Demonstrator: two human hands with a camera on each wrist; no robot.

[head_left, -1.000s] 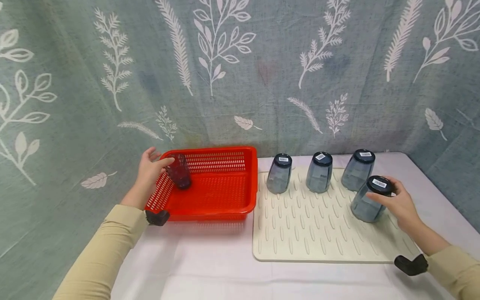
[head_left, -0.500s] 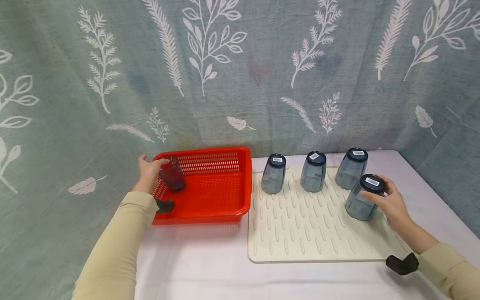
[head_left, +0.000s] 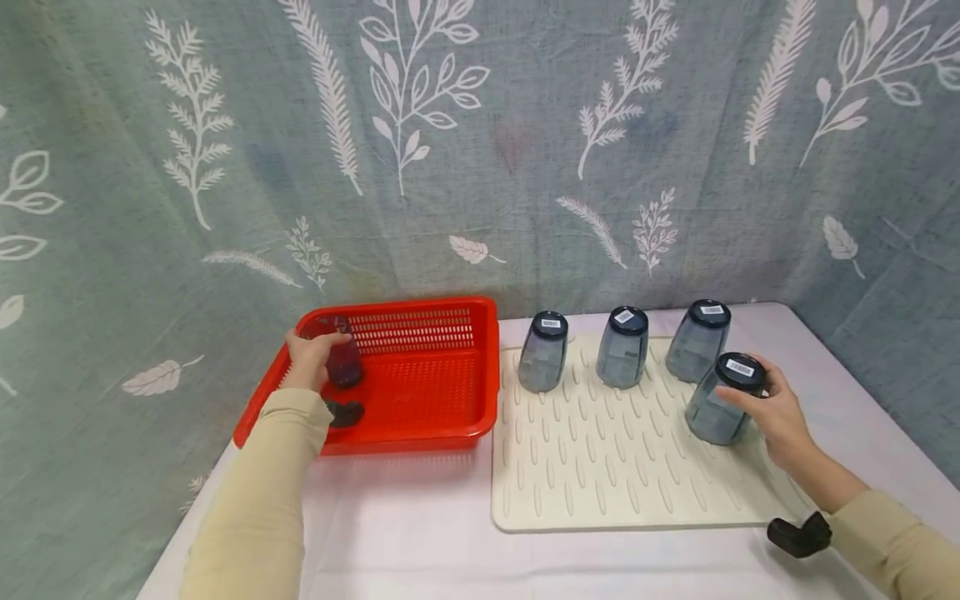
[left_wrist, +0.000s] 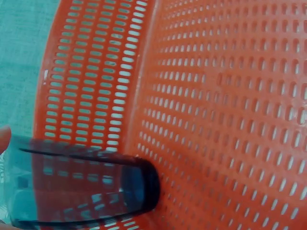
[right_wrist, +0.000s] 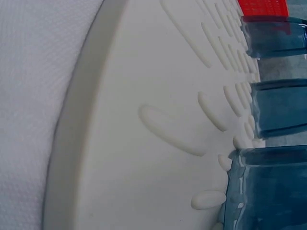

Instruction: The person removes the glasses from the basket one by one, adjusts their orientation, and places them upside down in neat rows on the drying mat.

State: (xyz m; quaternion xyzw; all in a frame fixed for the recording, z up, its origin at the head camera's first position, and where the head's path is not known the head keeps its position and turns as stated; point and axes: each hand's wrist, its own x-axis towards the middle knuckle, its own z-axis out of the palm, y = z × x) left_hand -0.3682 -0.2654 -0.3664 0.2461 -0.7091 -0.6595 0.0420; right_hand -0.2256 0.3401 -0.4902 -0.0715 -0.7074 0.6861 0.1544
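Observation:
In the head view my left hand (head_left: 309, 360) reaches into the left side of a red plastic basket (head_left: 491, 375) and grips a dark-tinted drinking glass (head_left: 345, 358). The left wrist view shows that glass (left_wrist: 91, 189) with its thick base over the basket floor and fingertips (left_wrist: 4, 138) at its mouth end. My right hand (head_left: 783, 421) holds another glass (head_left: 712, 412), a smoky blue one standing upside down on a cream drying mat (head_left: 585, 492). Its labelled base points up, with my thumb on the near side. The right fingers are mostly hidden behind it.
Behind the right hand's glass stand three more upturned glasses, a left one (head_left: 543, 358), a middle one (head_left: 622, 354) and a right one (head_left: 697, 346). A leaf-patterned curtain (head_left: 420, 233) hangs close behind. White cloth (head_left: 405, 525) covers the table.
My left forearm has swung rightward over the basket, uncovering its front left corner. The glass in that hand stands more upright. My right hand keeps its hold; the head view has shifted slightly.

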